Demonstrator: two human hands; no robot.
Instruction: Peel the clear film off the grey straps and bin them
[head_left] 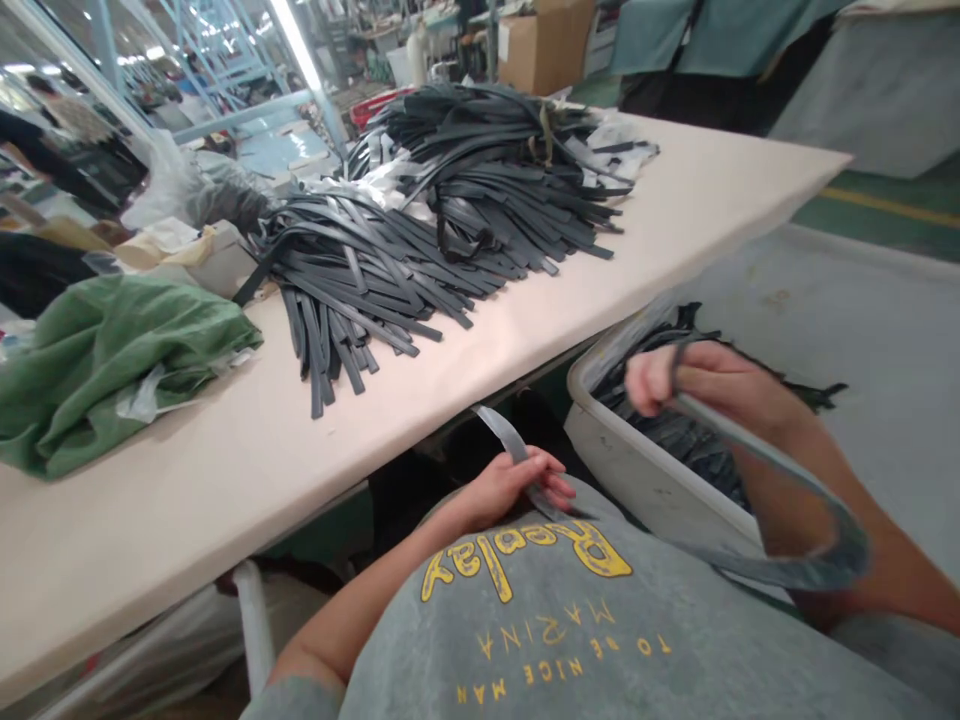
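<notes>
My left hand [525,482] is in front of my shirt, below the table edge, with its fingers closed round a flat grey fabric strip [501,430]. One end of that strip sticks up past the thumb. Raised over the white bin, my right hand [694,385] grips a grey strip end, slightly smeared by motion. From there the strip makes a wide loop [847,550] beside my right forearm and back toward my body. It seems to be one strip between both hands, though I cannot see it whole. Bundles of dark grey strips [390,260] lie on the table.
The pale table [465,350] runs diagonally across the view. A green cloth [112,360] lies on its left part. At my right stands a large white bin [622,470] with dark strips [697,450] inside. Cardboard boxes [547,50] and people [67,130] are farther back.
</notes>
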